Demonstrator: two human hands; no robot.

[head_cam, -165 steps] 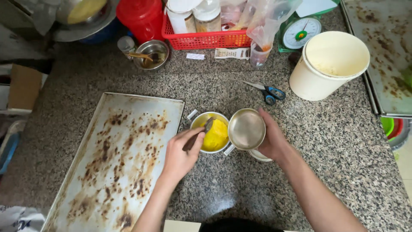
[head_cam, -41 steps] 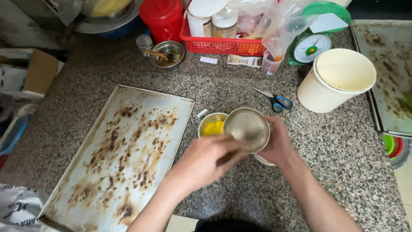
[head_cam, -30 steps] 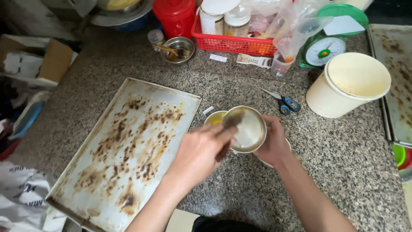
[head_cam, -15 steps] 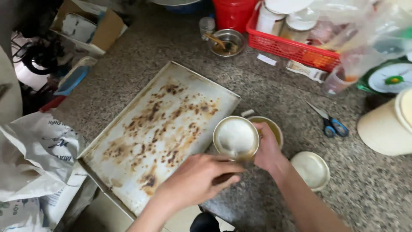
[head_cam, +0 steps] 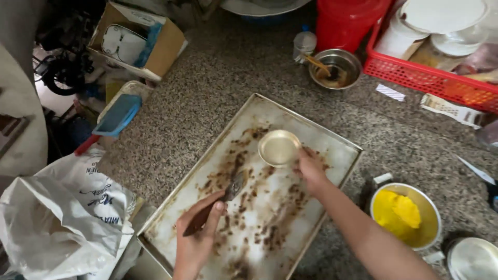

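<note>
Left hand (head_cam: 196, 239) is closed round the handle of a brush (head_cam: 220, 201), fingers wrapped, thumb on top. The brush lies low over the tray (head_cam: 332, 148), bristles on the stained middle of its floor. Right hand (head_cam: 311, 168) pinches the rim of a small tin (head_cam: 279, 148) at its right side, holding it level above the far part of the tray. Whether the tin rests on the metal cannot be told.

The tray lies aslant on the counter (head_cam: 218, 83). Its far corner points toward a steel bowl (head_cam: 335, 68); its near left corner overhangs the counter's near edge, beside a white bag (head_cam: 67, 218). Brown baked-on marks run down its centre; the margins along the raised rim are paler. Bare tray floor lies open between the two hands and along the left rim.

Right of the tray, just off its rim, stands a pot (head_cam: 405, 215) of yellow paste, with a round lid (head_cam: 473, 258) near right of it. Far right, a red basket (head_cam: 430, 78) sits well apart from the tray, and a red bucket (head_cam: 348, 23) stands behind the bowl. Open granite lies between the tray's far edges and these. Off the counter's left edge are a cardboard box (head_cam: 137, 39) and a blue dustpan (head_cam: 118, 115).
</note>
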